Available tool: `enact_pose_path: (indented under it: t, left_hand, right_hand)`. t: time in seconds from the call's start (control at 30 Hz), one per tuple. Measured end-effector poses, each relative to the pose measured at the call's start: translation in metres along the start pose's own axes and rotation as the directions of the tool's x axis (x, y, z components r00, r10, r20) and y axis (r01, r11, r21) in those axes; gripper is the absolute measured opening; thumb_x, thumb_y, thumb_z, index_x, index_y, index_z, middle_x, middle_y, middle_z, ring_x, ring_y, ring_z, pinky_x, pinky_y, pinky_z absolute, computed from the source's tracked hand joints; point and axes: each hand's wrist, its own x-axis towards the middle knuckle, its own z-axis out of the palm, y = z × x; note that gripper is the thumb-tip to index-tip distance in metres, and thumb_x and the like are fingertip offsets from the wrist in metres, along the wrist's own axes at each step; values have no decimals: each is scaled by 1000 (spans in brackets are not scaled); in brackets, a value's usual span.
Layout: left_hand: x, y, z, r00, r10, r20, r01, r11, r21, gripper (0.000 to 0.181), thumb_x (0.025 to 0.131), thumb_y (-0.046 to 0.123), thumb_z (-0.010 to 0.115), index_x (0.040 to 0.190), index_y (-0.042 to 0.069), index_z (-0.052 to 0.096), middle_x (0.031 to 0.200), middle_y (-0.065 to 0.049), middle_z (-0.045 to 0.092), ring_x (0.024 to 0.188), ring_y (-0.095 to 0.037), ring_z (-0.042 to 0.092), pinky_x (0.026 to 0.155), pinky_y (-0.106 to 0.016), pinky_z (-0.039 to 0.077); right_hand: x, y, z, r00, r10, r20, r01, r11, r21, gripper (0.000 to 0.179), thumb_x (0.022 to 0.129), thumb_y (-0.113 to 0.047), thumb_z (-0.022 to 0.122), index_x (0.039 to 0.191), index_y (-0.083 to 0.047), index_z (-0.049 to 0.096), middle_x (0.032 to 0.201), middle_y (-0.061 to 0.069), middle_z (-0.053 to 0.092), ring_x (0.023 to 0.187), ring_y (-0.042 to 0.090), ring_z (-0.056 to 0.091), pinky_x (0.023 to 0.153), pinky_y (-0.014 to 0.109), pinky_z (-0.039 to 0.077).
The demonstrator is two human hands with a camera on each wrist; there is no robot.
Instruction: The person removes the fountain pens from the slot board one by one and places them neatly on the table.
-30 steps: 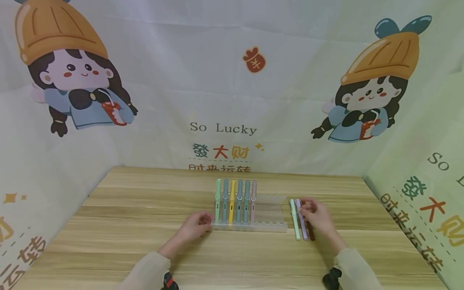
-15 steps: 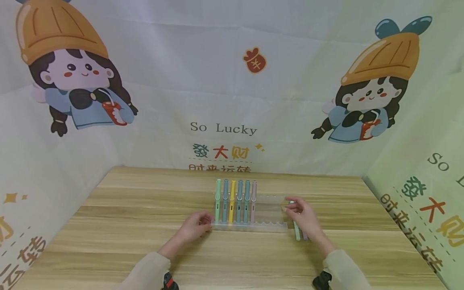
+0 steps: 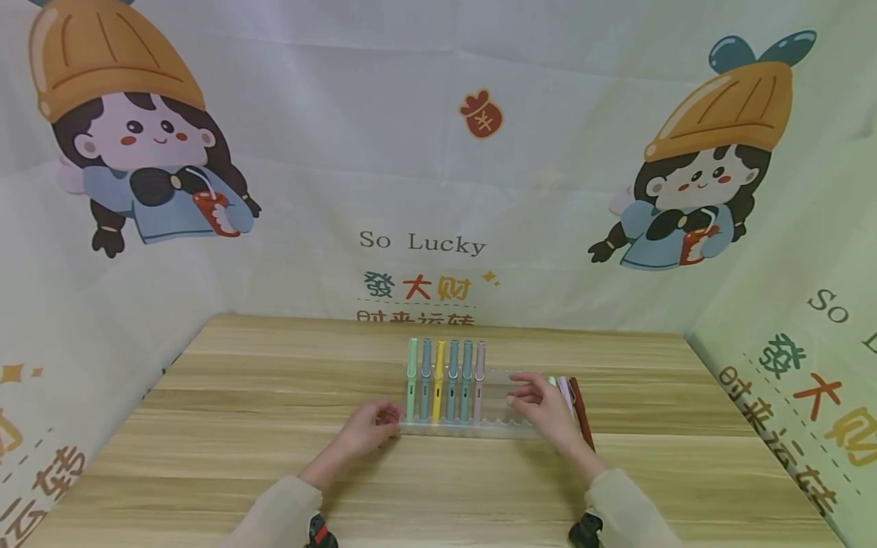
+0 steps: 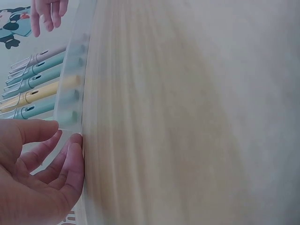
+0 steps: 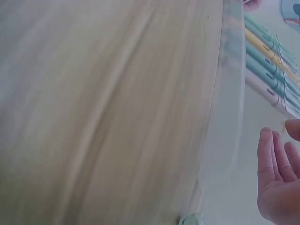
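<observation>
A clear pen rack lies on the table and bears a row of capped pens in its left part: light green, blue-teal, yellow, two more blue-teal ones and a pale mauve one. My left hand holds the rack's left end, thumb and curled fingers at its front corner. Over the rack's bare right part hovers my right hand, its fingers loosely bent and apart from the thumb, with nothing between them in the right wrist view.
Just right of the rack lie a light green pen, a lilac pen and a dark red pen, partly hidden behind the right hand. Printed cloth hangs behind and beside the wooden table.
My right hand has moved left, from above the loose pens to over the rack's right part. The left hand, the rack and the pens stay where they were.
</observation>
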Motion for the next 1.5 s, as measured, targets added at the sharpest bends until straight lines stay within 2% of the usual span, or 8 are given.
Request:
enact_pose_path:
  t: [0.23,0.43,0.63,0.8,1.23,1.5]
  left_hand:
    - [1,-1,0,1000,1,1,-1,1000,1,11,82,-4,55,93,-4,55,78,-7,53,64,-18,49,51,-30,45]
    - [1,-1,-1,1000,2,5,-2,1000,-2,11,82,-3,55,93,-4,55,78,-7,53,65,-18,50,51,-30,45]
    - [0,0,-1,1000,2,5,-2,1000,-2,11,82,-2,55,93,-4,55,78,-7,53,66,-18,50,51,-30,45]
    - [0,-1,0,1000,0,2,0,1000,0,11,82,-2,56,93,-3,55,78,-7,53,65,-18,49,51,-30,45]
    - [0,0,0,1000,-14,-2,14,1000,-4,12,82,-2,55,93,-4,55,78,-7,53,66,-17,49,53,-30,45]
    - [0,1,-1,1000,-4,-2,4,1000,3,11,81,-4,55,93,-4,55,78,-7,53,66,-17,49,52,-30,45]
  right_hand:
    - [3,-12,15,999,-8,-39,8,1000,-4,32,77,5,62,108,3,55,87,14,62,80,25,59,66,25,48]
    - [1,-31,26,993,-87,-82,88,996,10,30,74,11,61,104,9,54,85,23,60,77,33,58,66,33,49]
    - [8,-15,36,996,-24,-84,22,999,-28,34,76,6,61,109,4,53,87,16,62,79,26,59,68,30,49]
    - [13,-10,41,997,-4,-78,1,999,-32,38,75,8,60,111,4,51,87,15,61,79,27,59,69,32,49]
    - [17,-9,50,998,-15,-67,13,999,-33,42,74,10,58,115,0,48,87,17,61,77,27,60,66,31,50]
    - [17,-9,50,999,-12,-38,13,1000,10,46,74,11,57,117,0,45,89,19,61,77,27,60,67,30,50]
